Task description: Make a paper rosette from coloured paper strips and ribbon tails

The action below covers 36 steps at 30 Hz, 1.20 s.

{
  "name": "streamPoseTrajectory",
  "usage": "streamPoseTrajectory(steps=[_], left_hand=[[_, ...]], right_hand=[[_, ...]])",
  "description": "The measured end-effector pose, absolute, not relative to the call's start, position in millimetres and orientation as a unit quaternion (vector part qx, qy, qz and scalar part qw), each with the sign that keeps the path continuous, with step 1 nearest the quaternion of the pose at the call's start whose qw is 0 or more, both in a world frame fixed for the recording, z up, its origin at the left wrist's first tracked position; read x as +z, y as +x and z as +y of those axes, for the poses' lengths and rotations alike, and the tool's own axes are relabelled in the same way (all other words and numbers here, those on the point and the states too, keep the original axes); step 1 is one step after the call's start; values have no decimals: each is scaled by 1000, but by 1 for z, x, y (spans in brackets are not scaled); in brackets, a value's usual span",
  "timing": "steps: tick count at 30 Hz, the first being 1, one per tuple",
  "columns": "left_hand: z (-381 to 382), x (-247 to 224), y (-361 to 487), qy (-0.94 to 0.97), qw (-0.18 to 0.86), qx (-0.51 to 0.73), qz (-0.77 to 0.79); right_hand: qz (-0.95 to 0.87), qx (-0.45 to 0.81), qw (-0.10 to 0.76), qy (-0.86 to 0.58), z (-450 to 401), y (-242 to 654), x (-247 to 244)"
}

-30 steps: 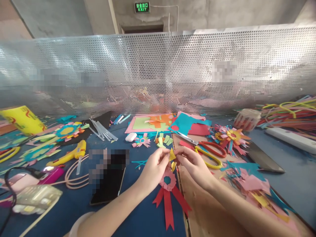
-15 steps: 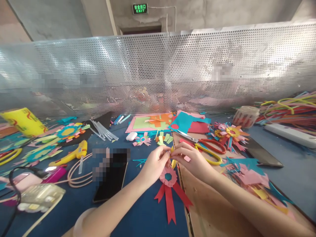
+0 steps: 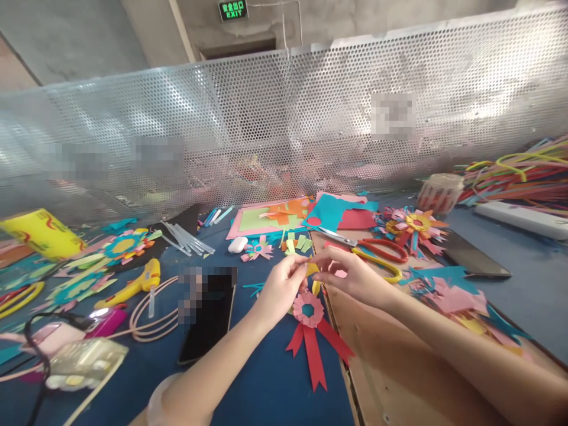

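Note:
My left hand (image 3: 284, 284) pinches a small yellow paper piece (image 3: 312, 268) between thumb and fingers. From the other side my right hand (image 3: 344, 269) has its fingertips at the same piece; the fingers are curled, and whether they grip it is hard to see. Just below lies a paper rosette (image 3: 308, 310) with a pink pleated ring, a blue centre and red notched tails (image 3: 314, 358). Another yellow strip (image 3: 316, 288) shows between the hands and the rosette. Red-and-yellow-handled scissors (image 3: 381, 251) rest beyond my right hand.
A phone (image 3: 208, 319) and a yellow glue gun (image 3: 142, 284) lie to the left, with a cable between. Coloured paper sheets (image 3: 261, 219) and glue sticks (image 3: 186, 236) sit at the back. A cardboard sheet (image 3: 377, 355) covers the right side. A perforated metal screen (image 3: 248, 118) stands behind.
The view has tilted and shifted slightly. My right fingers have spread a little, and more of the yellow paper shows between my hands.

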<state>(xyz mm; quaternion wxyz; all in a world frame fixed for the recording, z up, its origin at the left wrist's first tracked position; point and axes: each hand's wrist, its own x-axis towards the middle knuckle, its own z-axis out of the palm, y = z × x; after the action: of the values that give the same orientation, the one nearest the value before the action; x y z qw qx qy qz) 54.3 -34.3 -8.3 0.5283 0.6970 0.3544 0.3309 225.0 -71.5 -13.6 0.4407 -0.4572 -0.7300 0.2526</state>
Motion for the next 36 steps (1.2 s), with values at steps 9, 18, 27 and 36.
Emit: streamPoseTrajectory(steps=[9,18,27,36], left_hand=[[-40,-6,54,713,525,308,348],[-36,-7,54,712,540,301,333],[-34,-2,50,601,678,275,321],[-32,-3,50,624,657,268,326]], right_hand=[[-714,277,438,-470,-73,225,-14],[-735,227,457,-446,-67,229,-17],[-744,208,469,-429,-66,235,-17],[-738,243,455,-435,-66,234,-17]])
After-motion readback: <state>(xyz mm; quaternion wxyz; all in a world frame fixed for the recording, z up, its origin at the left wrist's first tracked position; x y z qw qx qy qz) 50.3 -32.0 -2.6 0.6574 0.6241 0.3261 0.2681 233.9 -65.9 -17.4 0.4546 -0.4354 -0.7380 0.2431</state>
